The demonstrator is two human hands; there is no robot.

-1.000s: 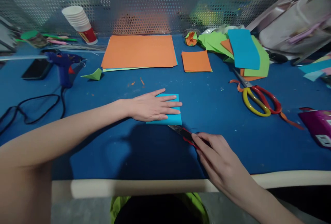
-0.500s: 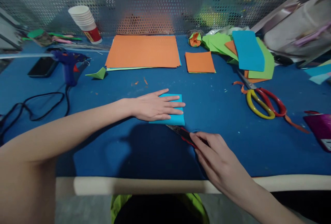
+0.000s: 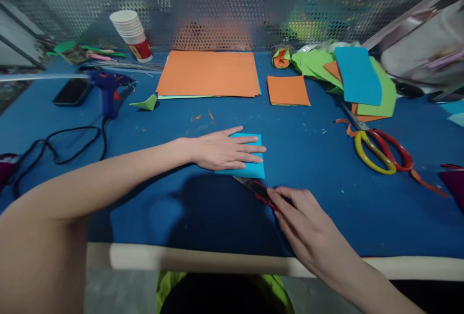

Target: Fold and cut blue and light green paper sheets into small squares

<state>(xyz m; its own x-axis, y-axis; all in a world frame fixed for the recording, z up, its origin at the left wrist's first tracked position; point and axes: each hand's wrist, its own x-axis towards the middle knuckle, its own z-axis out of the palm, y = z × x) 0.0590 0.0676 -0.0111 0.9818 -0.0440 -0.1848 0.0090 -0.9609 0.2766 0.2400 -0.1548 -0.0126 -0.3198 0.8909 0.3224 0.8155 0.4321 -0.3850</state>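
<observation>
My left hand (image 3: 228,150) lies flat with its fingers spread, pressing a blue piece of paper (image 3: 258,171) onto the table. Much of the paper is hidden beneath the palm. A utility knife (image 3: 261,192) with a red and black handle is gripped in my right hand (image 3: 302,217), fingers wrapped round it. Its blade (image 3: 243,182) points left and rests along the paper's near edge, the tip seemingly just under the fold or edge; I cannot tell exactly.
Behind my hands sit a stack of orange sheets (image 3: 208,75) and small orange squares (image 3: 288,90). Scissors (image 3: 377,147) and paper offcuts (image 3: 360,77) lie right. To the left are a glue gun (image 3: 108,92), its cord, a phone (image 3: 73,92) and paper cups (image 3: 131,34).
The whole view has shifted slightly, so the table things appear further right. Against the paper, the knife has slid a little to the left. My left hand stays pressed in place.
</observation>
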